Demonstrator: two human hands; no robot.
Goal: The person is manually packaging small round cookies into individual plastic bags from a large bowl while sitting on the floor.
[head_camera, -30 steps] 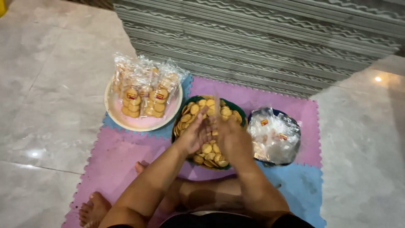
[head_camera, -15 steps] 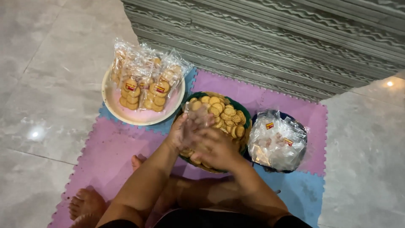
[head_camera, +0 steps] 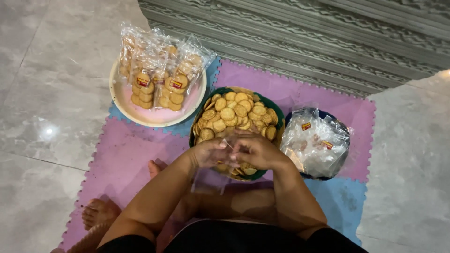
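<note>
I sit on foam mats with a green bowl (head_camera: 276, 111) heaped with round tan biscuits (head_camera: 234, 112) in front of me. My left hand (head_camera: 208, 152) and my right hand (head_camera: 255, 150) meet over the bowl's near edge. Both pinch the top of a clear plastic bag (head_camera: 210, 178) that hangs down between them over my leg. To the left, a cream plate (head_camera: 154, 116) carries several filled biscuit packets (head_camera: 159, 70). At the right, a dark bowl (head_camera: 344, 126) holds a pile of empty clear bags (head_camera: 314, 143).
Pink and blue foam mat tiles (head_camera: 126, 154) cover the grey marble floor (head_camera: 47, 93). A ribbed metal shutter (head_camera: 304, 42) runs along the far side. My bare feet (head_camera: 98, 211) rest at the lower left of the mat.
My hands have drawn back from the biscuit heap toward my body and now hold a clear bag by its top. The view has tilted down and closer.
</note>
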